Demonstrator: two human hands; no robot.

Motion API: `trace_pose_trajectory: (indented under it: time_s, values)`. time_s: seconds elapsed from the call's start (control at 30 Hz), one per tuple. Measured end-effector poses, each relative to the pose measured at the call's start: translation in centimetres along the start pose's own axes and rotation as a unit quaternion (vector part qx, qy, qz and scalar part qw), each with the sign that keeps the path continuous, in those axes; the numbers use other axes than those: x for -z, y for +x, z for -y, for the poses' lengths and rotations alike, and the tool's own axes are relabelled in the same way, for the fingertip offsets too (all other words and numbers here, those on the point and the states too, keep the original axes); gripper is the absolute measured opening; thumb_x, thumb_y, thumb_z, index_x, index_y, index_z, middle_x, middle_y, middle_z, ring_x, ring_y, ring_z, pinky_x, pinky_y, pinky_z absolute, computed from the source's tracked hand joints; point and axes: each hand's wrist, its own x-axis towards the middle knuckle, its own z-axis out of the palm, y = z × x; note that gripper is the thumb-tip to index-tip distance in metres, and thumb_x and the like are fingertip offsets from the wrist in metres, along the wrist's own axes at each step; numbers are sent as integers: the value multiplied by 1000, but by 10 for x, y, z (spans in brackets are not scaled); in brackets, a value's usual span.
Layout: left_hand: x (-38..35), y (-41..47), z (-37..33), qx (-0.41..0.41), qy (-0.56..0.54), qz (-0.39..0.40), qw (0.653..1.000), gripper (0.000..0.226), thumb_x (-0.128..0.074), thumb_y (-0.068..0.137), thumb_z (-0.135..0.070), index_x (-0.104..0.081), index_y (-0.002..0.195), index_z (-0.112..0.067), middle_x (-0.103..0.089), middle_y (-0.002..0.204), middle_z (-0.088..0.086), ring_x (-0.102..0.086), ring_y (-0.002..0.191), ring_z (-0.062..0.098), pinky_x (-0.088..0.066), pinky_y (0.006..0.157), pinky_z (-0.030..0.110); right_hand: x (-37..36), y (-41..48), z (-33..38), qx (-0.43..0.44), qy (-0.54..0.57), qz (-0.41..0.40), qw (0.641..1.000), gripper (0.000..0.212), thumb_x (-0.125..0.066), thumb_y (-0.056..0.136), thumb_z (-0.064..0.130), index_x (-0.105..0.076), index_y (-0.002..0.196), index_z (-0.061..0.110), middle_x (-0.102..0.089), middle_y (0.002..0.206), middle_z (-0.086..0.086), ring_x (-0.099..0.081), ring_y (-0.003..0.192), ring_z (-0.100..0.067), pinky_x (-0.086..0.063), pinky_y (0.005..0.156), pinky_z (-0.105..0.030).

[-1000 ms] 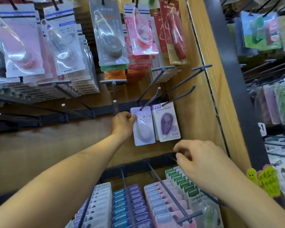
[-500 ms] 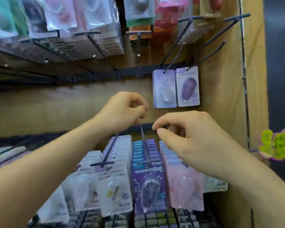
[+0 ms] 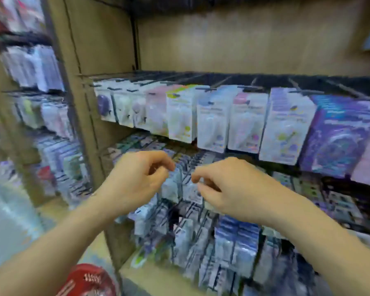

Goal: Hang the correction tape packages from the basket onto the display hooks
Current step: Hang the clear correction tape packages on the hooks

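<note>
A person's two bare hands hover in front of a stationery display, the left hand [image 3: 135, 182] and right hand [image 3: 233, 189] near each other at mid-frame, fingers curled loosely inward with thumb and forefinger drawn close on each. The picture is smeared by motion, so it cannot be told for certain whether either grip pinches anything; no package is plainly held in either. The task's supply, a red basket [image 3: 88, 280], sits at the bottom edge of the frame, below and to the left of both hands and nearer the left forearm; its contents are not visible. Ahead, rows of correction tape packages [image 3: 212, 122] hang flat-faced from dark display hooks [image 3: 220, 82] that jut toward the viewer from the wooden back panel [image 3: 244, 39], with further rows crowded directly behind and below the hands. The relation that matters is downward and leftward: the basket lies under the left hand's side, well apart from the hooks above, so the left hand looks the nearer for a reach down, and any package fetched would then need its hang-hole turned to meet a hook's forward-pointing tip.
</note>
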Motion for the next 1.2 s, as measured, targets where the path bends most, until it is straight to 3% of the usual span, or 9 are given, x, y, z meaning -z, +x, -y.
trace_pose_trajectory:
  time_s: [0.17,0.27,0.37,0.47,0.67,0.8,0.97,1.1,1.2]
  values:
    - [2,-108,118,146,65,27,987,17,-61,87,-15,-73,88,-27,-58,58,-12,-52,57,2,-39,58,16,-117,35,59,10,14,128,992,25,-47,100,31,-57,122,25,-66,113,-4,-60,105,-28,-50,84,-39]
    - [8,-193,184,259,68,61,962,20,-60,86,-12,-71,92,-27,-64,71,-8,-63,77,16,-46,69,29,-194,38,108,6,43,197,979,32,-49,98,31,-53,130,24,-60,117,-6,-57,112,-28,-46,87,-38]
    - [14,-282,240,349,68,94,930,19,-58,86,-13,-66,84,-30,-61,66,-9,-63,78,18,-36,63,29,-265,39,160,-2,86,268,960,43,-53,97,29,-48,140,23,-54,135,-4,-51,126,-23,-39,98,-31]
    - [18,-365,282,444,55,109,888,16,-57,87,-14,-68,94,-22,-72,88,1,-67,88,23,-42,68,29,-328,39,210,-3,128,316,940,50,-55,96,27,-43,145,22,-50,145,-3,-47,132,-18,-32,104,-25]
    - [9,-476,346,601,10,104,792,31,-54,89,-10,-63,117,-21,-67,116,1,-62,103,21,-44,84,28,-436,58,287,-72,226,405,883,53,-57,96,22,-39,146,21,-50,144,-7,-49,130,-23,-35,96,-24]
    - [-9,-503,379,658,-23,79,749,39,-53,91,-7,-60,127,-18,-65,124,3,-62,104,20,-43,87,26,-493,84,304,-134,278,407,860,54,-58,96,22,-39,146,22,-52,140,-5,-52,126,-23,-39,91,-27]
    - [-60,-498,460,708,-64,25,702,38,-55,89,-2,-62,125,-13,-67,121,4,-58,93,16,-39,82,21,-595,150,302,-199,321,400,835,46,-58,96,19,-45,140,21,-56,108,2,-57,87,-13,-39,62,-13]
    - [-123,-479,536,737,-102,-7,668,36,-56,88,1,-65,120,-13,-67,108,-4,-60,97,12,-36,80,16,-694,200,285,-225,306,434,817,51,-62,93,19,-44,141,16,-59,126,-8,-60,113,-25,-36,77,-26]
    - [-178,-474,592,755,-128,4,643,37,-56,89,-2,-63,124,-12,-67,115,0,-61,106,18,-38,82,18,-771,225,272,-222,275,463,813,56,-60,94,12,-38,145,11,-56,128,-10,-54,121,-28,-29,70,-22]
